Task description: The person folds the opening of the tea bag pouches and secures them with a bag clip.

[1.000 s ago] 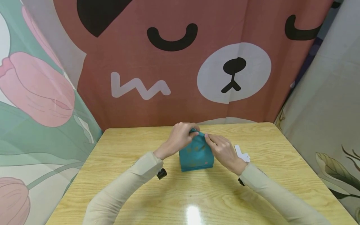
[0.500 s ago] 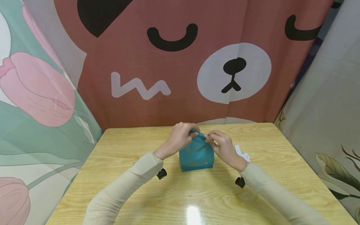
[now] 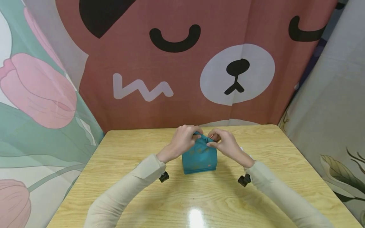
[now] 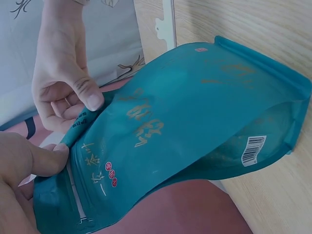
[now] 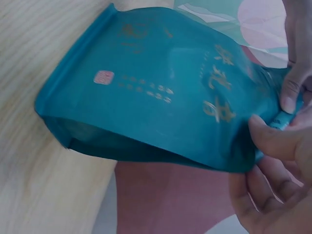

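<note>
A teal tea pouch (image 3: 199,160) with gold lettering stands on the table, its top edge folded over. My left hand (image 3: 182,139) grips the fold at its left part, thumb on the near side. My right hand (image 3: 226,144) pinches the right end of the fold between thumb and fingers. Up close in the left wrist view, the pouch (image 4: 165,107) shows a pale strip along its top, a barcode on its side gusset and the thumbs on the rolled edge. The right wrist view has the pouch's (image 5: 146,53) wide flat face and its bottom seam.
A small white cut-out piece (image 4: 166,24) lies on the wooden table (image 3: 137,196), mostly hidden behind my right wrist in the head view. Behind the table hangs a curtain (image 3: 182,69) with a bear print. Patterned cloths flank both sides.
My right hand has loosened its earlier hold, shifted slightly and turned, and now pinches the corner of the pouch's fold. The left hand and the pouch's base have stayed in place.
</note>
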`<action>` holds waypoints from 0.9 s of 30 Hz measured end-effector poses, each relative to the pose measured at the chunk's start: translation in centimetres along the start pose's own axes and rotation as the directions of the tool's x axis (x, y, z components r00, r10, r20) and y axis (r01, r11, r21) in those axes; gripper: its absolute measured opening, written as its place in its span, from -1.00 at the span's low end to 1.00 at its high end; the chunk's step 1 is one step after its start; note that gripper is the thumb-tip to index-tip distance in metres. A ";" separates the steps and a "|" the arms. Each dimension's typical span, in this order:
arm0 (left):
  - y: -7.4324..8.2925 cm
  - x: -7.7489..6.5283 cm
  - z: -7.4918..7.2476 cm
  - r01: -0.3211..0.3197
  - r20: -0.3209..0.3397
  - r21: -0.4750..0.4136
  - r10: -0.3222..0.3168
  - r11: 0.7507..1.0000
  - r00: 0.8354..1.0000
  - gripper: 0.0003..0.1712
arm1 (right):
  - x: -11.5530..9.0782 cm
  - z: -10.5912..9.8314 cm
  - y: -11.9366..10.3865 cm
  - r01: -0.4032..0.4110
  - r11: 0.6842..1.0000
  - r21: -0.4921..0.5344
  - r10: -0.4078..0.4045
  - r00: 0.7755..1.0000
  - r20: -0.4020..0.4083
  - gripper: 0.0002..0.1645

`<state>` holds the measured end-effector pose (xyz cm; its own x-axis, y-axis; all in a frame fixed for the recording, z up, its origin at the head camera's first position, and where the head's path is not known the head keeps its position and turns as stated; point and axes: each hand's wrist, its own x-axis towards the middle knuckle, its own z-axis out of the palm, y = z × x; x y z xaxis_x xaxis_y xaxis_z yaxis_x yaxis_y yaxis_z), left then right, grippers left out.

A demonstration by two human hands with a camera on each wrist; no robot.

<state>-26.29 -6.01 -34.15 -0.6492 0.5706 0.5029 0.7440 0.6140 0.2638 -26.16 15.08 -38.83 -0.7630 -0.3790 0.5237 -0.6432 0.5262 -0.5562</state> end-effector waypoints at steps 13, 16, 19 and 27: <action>0.1 0.1 0.1 -0.009 0.002 0.001 0.009 1.000 1.000 -0.85 | 0.6 -0.5 0.3 -0.072 0.991 0.112 0.057 0.990 0.131 -0.72; 0.1 0.1 0.0 -0.013 0.003 0.000 0.013 1.000 1.000 -0.83 | 0.6 -0.3 0.1 -0.081 0.993 0.083 0.072 0.992 0.099 -0.78; 0.1 0.1 0.0 -0.012 0.003 -0.007 0.012 1.000 1.000 -0.81 | 0.6 -0.1 0.0 -0.080 0.994 0.068 0.075 0.995 0.072 -0.81; 0.0 0.1 0.2 -0.003 0.001 -0.008 0.003 1.000 1.000 -0.85 | 0.5 0.7 0.0 -0.009 0.999 -0.031 0.008 1.000 -0.023 -0.83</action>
<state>-26.34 -5.86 -34.25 -0.6469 0.5734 0.5027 0.7475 0.6074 0.2690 -26.55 14.33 -39.01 -0.7665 -0.3572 0.5337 -0.6341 0.5526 -0.5409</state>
